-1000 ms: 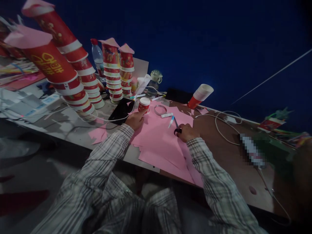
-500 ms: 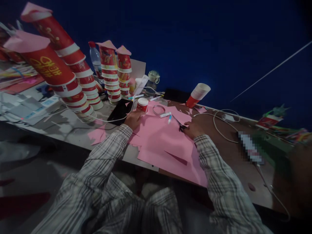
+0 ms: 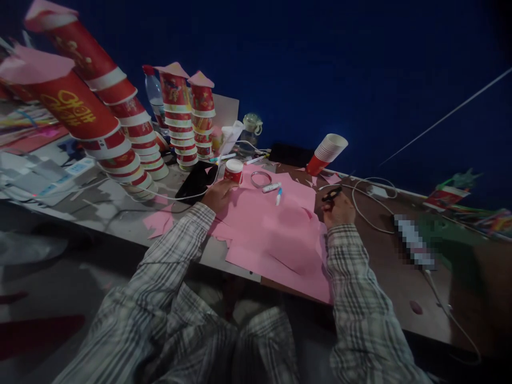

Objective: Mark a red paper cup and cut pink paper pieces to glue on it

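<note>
My right hand [image 3: 340, 209] is closed round black-handled scissors [image 3: 332, 195], just off the right edge of the pink paper [image 3: 276, 226]. The scissors' blades point away and are hard to make out. My left hand [image 3: 217, 196] lies at the paper's left side, fingers stretched out by the base of a small red paper cup [image 3: 233, 172]. Whether the fingertips touch the cup is unclear. On the paper beyond rest a tape ring [image 3: 261, 180], a white marker-like tube [image 3: 272, 187] and a short blue-and-white piece [image 3: 279, 196].
Tall towers of red paper cups with pink cone tops [image 3: 175, 114] stand at the left. A black phone [image 3: 197, 183] lies beside my left hand. Nested cups [image 3: 328, 153] lean at the back. White cables [image 3: 360, 205] and a second phone [image 3: 414, 242] lie at the right.
My right hand has moved right with the scissors, from over the pink paper to beyond its edge, and lifted. The pink paper's right edge has shifted slightly. My left hand has stayed by the cup.
</note>
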Motion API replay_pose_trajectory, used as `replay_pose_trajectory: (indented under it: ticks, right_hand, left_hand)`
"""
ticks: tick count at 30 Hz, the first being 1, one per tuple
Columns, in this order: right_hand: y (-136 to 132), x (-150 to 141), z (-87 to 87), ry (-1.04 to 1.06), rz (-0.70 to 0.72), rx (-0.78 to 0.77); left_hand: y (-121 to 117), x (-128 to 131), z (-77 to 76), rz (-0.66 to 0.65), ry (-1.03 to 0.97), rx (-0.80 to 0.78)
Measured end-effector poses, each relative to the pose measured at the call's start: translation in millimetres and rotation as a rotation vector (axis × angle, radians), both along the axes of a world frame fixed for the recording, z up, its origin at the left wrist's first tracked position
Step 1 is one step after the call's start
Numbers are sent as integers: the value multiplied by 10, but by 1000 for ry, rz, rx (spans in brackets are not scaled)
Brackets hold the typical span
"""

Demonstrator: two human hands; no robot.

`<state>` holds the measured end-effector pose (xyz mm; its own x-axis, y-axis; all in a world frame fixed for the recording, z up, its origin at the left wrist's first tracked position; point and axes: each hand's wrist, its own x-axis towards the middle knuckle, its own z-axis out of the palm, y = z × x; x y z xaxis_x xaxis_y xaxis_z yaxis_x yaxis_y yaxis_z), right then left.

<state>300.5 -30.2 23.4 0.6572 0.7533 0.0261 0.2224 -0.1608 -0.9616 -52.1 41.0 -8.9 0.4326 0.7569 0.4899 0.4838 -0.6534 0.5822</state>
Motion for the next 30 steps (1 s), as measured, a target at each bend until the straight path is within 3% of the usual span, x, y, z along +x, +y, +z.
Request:
replay_pose_trajectory:
  ticks: [3, 7, 11, 15, 17, 18, 22, 24, 27, 30]
  right_hand:
    - [-144, 26, 123, 170, 112, 163]
    - [-534, 32, 237, 271, 427, 152]
    - [-844, 21, 179, 374, 474, 129]
    - [-855, -31, 84, 420, 476, 121]
    - [-782, -89, 65, 435, 498, 139]
    - [-740, -124, 61, 438, 508, 154]
    - [-623, -224, 36, 395, 506, 183]
    - [-628, -201, 10, 302, 505, 141]
    - [-734, -43, -14, 148, 508, 26]
    - [-894, 195, 4, 163, 602, -18]
  left_hand:
    - [9, -16, -11, 30, 72, -21]
    - [10, -26, 1, 70, 137, 6]
    - [23, -23, 53, 157, 244, 36]
    - [-62, 59, 142, 249, 149, 112]
    - [-195, 163, 177, 145, 72, 152]
    - [-280, 231, 185, 22, 80, 143]
    - [-615, 533, 127, -426, 234, 127]
    - [-704, 626, 71, -567, 341, 91]
    - [-692, 624, 29, -659, 434, 12]
    - [-558, 511, 68, -585, 440, -13]
